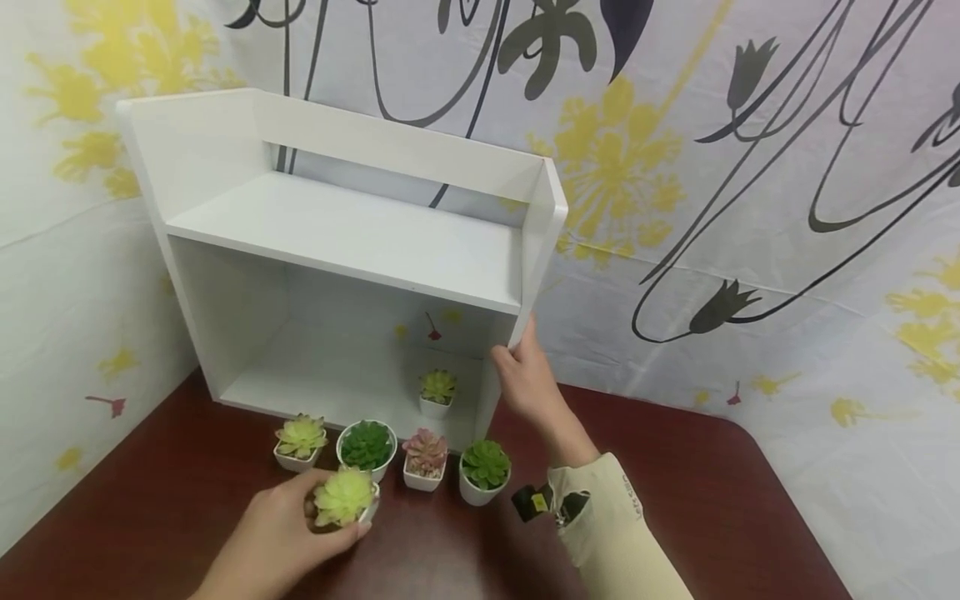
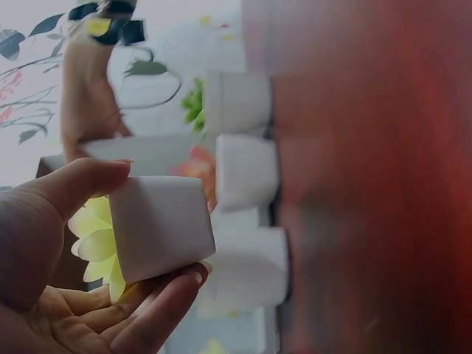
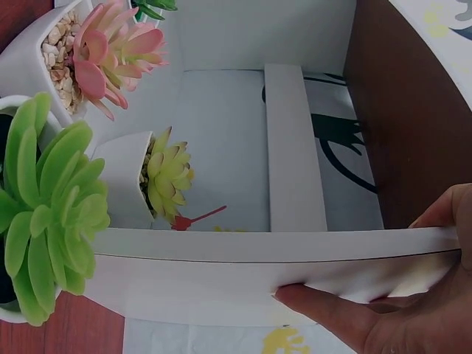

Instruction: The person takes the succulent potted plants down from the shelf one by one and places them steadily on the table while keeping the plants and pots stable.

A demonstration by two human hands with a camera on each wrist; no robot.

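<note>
In my left hand (image 1: pixel 288 521) is a potted succulent (image 1: pixel 344 497) with pale yellow-green leaves, gripped by its square white pot (image 2: pixel 164 227) between thumb and fingers, above the table. My right hand (image 1: pixel 529 377) holds the right side panel of a white shelf (image 1: pixel 360 267), thumb on one face and fingers round the edge. Along the shelf's front stand a yellow-green succulent (image 1: pixel 300 439), a dark green one (image 1: pixel 367 446), a pink one (image 1: pixel 425 454) and a bright green one (image 1: pixel 485 467). Inside, at the lower right, sits another small yellow-green succulent (image 1: pixel 437 392).
The shelf stands on a dark red table (image 1: pixel 645 467), close to a patterned cloth backdrop (image 1: pixel 750 192) that also covers the left side. The table's right edge curves away at the far right. A dark strap with a yellow mark (image 1: pixel 538 502) is at my right wrist.
</note>
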